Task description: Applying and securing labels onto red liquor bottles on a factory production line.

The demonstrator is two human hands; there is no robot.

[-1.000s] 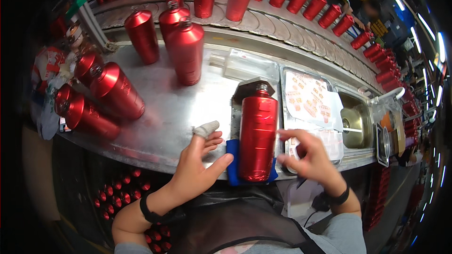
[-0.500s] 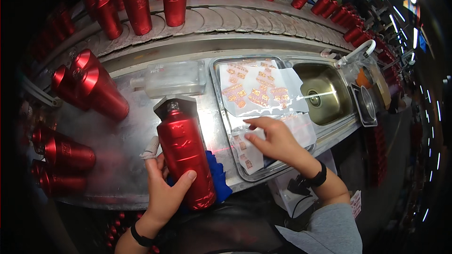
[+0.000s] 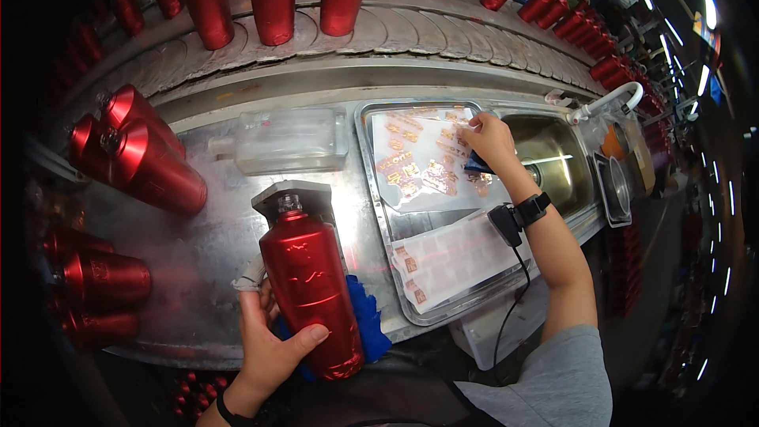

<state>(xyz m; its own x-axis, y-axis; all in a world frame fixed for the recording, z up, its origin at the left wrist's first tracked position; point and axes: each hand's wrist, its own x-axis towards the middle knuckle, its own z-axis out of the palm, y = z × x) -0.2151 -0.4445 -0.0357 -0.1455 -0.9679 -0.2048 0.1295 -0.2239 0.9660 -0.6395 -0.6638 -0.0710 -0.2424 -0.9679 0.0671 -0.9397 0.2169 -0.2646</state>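
- Steel covers the worktop (image 3: 209, 229), and its near edge runs past six o'clock, close to the base of the held red bottle (image 3: 312, 292); the clock is centred on that bottle.
- A stretch of steel lies between it and the other red bottles (image 3: 162, 178) at nine and ten; a narrower strip separates it from the metal tray (image 3: 427, 225) at two.
- A transparent bottle (image 3: 292, 138) lies at twelve, with the conveyor (image 3: 379, 32) beyond; the sink (image 3: 545, 142) sits past the tray at two.
- The held bottle is glossy metallic red with raised markings, its glass-like neck pointing between eleven and twelve over a grey angular block (image 3: 318, 198); whether they touch, I cannot tell. Blue cloth (image 3: 368, 320) shows at four.
- The left hand (image 3: 265, 346), at seven to eight, grips the bottle: thumb across the front, fingers curled behind, one fingertip wrapped in whitish material.
- The right hand (image 3: 492, 144), at about two, has its fingers drawn together at the right edge of the printed white sheet (image 3: 427, 154); whether they pinch anything, I cannot tell.
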